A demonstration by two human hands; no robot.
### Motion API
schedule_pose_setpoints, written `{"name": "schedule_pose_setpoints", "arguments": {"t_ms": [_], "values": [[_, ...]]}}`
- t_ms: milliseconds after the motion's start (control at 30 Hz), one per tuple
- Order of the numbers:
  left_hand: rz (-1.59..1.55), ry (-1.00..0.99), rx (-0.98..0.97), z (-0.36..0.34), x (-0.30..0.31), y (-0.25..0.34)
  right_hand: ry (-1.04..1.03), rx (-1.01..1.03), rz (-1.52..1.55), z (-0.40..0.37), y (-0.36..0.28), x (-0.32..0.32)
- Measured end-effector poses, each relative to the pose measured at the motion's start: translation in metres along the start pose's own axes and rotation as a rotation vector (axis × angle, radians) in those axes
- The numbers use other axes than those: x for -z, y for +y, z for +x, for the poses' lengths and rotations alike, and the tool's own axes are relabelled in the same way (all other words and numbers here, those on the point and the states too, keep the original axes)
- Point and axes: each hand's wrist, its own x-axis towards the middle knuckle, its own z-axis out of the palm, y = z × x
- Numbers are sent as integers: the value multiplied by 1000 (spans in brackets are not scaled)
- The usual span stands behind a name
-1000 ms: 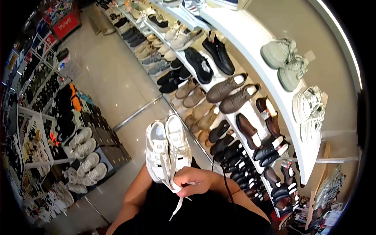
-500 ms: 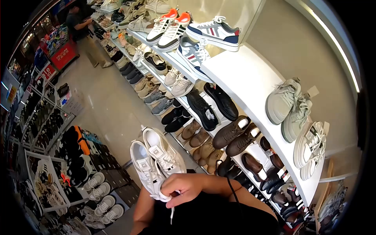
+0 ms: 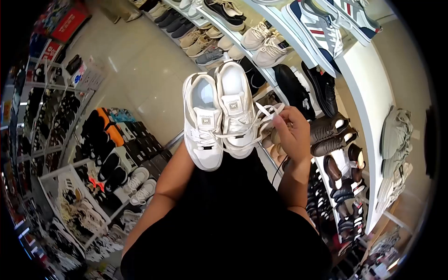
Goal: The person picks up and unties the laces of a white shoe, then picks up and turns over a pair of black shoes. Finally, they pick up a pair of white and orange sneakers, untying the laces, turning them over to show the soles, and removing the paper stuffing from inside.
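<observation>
A pair of white sneakers [image 3: 205,135] is held up side by side in front of my body, toes toward me and heels away. My left forearm reaches up beneath them; the left hand is hidden behind the shoes. To the right of the pair, my right hand [image 3: 294,130] is closed, its thumb and fingers pinching the white laces [image 3: 268,112]. The laces stretch from the right shoe to those fingertips and form loops. Both shoes look laced together across their fronts.
White shelves [image 3: 371,70] with rows of shoes run along the right side. Racks [image 3: 74,164] of shoes and stacked dark boxes [image 3: 142,151] stand at the left. Another person's legs [image 3: 114,10] show at the top, beyond the tiled floor [image 3: 140,60].
The sneakers have moved up and right and are seen more from above. My right hand has moved from their toes to their right side, drawing out the laces. The view has tilted downward.
</observation>
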Motion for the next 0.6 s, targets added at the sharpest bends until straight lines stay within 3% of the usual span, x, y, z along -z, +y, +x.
{"name": "schedule_pose_setpoints", "arguments": {"t_ms": [100,167,267,400,467,600], "values": [[14,-2,95,23,-7,43,209,-138,-75,11,-20,-37],[19,8,149,32,-11,65,276,-36,-29,23,-37,-60],[44,32,247,48,-14,86,356,-90,-129,30,-63,-78],[67,99,419,66,-17,96,192,-36,-304,36,-85,-86],[96,127,486,71,-19,99,157,-135,-219,31,-83,-95],[148,158,600,82,-21,93,242,-191,-181,19,-78,-92]]}}
